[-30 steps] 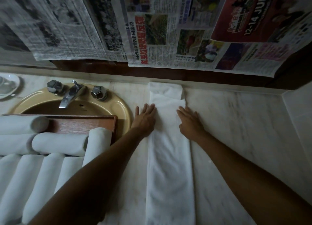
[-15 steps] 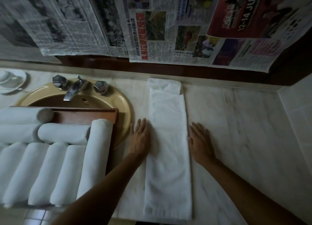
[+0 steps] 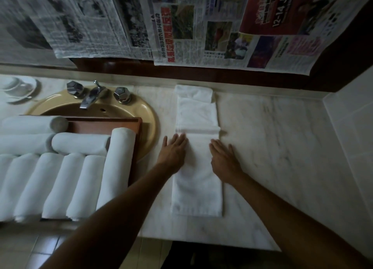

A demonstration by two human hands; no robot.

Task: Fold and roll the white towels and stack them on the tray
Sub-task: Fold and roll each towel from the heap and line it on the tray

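A white towel (image 3: 196, 192), folded into a long narrow strip, lies on the marble counter and runs from the back wall toward me. Its far end is folded over, with a crease across the strip just beyond my fingertips. My left hand (image 3: 173, 153) lies flat on the strip's left edge, fingers straight. My right hand (image 3: 225, 159) lies flat on its right edge, fingers straight too. To the left, a wooden tray (image 3: 105, 123) sits over the sink and carries several rolled white towels (image 3: 80, 144).
A yellow sink (image 3: 148, 115) with a chrome tap (image 3: 90, 97) lies under the tray. A cup on a saucer (image 3: 17, 87) stands at the far left. Newspaper sheets (image 3: 201, 26) hang on the wall. A white tiled wall (image 3: 351, 127) bounds the counter's right.
Both hands have slid along the towel toward me and now lie flat on the strip's edges. The view has pulled back, showing the towel's near end and the counter's front edge.
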